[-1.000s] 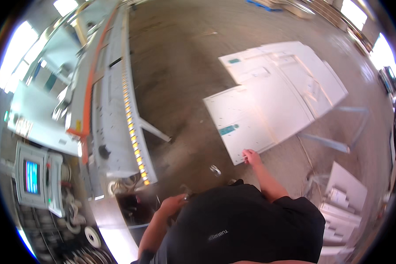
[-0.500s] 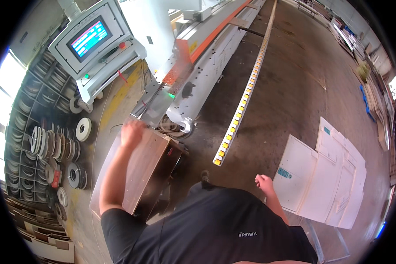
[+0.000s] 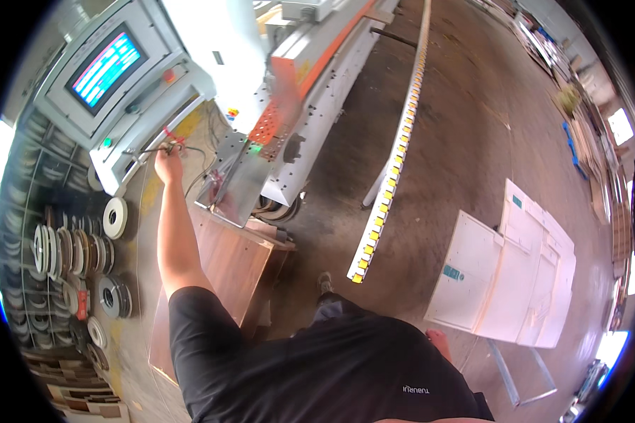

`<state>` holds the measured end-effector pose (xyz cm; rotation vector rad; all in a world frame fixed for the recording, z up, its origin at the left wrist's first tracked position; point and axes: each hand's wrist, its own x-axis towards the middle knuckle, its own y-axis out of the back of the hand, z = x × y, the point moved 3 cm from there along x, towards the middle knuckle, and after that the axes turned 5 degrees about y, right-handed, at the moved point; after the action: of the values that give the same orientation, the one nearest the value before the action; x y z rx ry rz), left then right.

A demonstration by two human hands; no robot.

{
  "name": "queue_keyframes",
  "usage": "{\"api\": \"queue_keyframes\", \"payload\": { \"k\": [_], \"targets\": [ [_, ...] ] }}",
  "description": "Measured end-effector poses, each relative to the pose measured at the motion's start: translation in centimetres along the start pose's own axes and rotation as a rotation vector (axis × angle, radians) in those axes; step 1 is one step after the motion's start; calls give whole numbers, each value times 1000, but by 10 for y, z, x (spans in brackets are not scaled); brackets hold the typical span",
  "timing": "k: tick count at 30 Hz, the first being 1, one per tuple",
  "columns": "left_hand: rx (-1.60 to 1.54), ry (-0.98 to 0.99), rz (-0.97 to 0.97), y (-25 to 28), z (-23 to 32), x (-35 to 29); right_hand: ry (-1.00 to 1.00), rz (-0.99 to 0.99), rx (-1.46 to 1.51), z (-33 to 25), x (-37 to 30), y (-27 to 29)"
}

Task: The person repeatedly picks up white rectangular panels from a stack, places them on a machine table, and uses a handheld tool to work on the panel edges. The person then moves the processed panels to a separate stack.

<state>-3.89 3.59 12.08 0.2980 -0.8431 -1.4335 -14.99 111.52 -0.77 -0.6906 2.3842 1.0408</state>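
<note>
My left arm stretches forward, and my left hand (image 3: 168,166) is closed at the lower edge of the control console (image 3: 113,74). A thin dark rod or cable (image 3: 152,149) runs by its fingers, beside a small red item (image 3: 175,135); exactly what the fingers grip is hard to make out. Just right of that hand lies the metal infeed plate (image 3: 243,187) of a long white and orange machine (image 3: 317,60). Below the arm stands a brown wooden box-like table (image 3: 226,257). My right hand (image 3: 439,343) hangs low by my side, partly hidden by my shirt, its fingers unclear.
Rolls of edge-banding tape (image 3: 116,217) stand on the floor and rack at left. A long roller rail (image 3: 384,194) with yellow rollers runs away ahead. White panels (image 3: 501,275) lie at right, with a metal frame (image 3: 522,374) nearer.
My left hand has moved from the brown table's far edge, forward and left, to the console's underside. My right hand has dropped back toward my side. The view has shifted slightly.
</note>
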Motion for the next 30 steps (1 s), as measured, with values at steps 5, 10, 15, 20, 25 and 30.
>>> {"api": "queue_keyframes", "payload": {
  "k": [5, 10, 15, 20, 25, 30],
  "targets": [
    [401, -39, -8, -39, -84, 64, -312, 66, 281, 26, -17, -30],
    [-569, 406, -158, -111, 19, -148, -358, 205, 262, 33, -75, -33],
    [-799, 139, -642, -79, 208, -450, -254, 212, 288, 89, -86, -44],
    [-580, -758, -1711, 8, 331, -786, -304, 291, 382, 170, -126, -36],
    [-379, -1211, -2091, 67, 342, -972, -409, 404, 646, 285, -187, -7],
    [16, -1151, -2046, 41, 311, -1056, -537, 366, 497, 405, -245, 16]
  ]
}}
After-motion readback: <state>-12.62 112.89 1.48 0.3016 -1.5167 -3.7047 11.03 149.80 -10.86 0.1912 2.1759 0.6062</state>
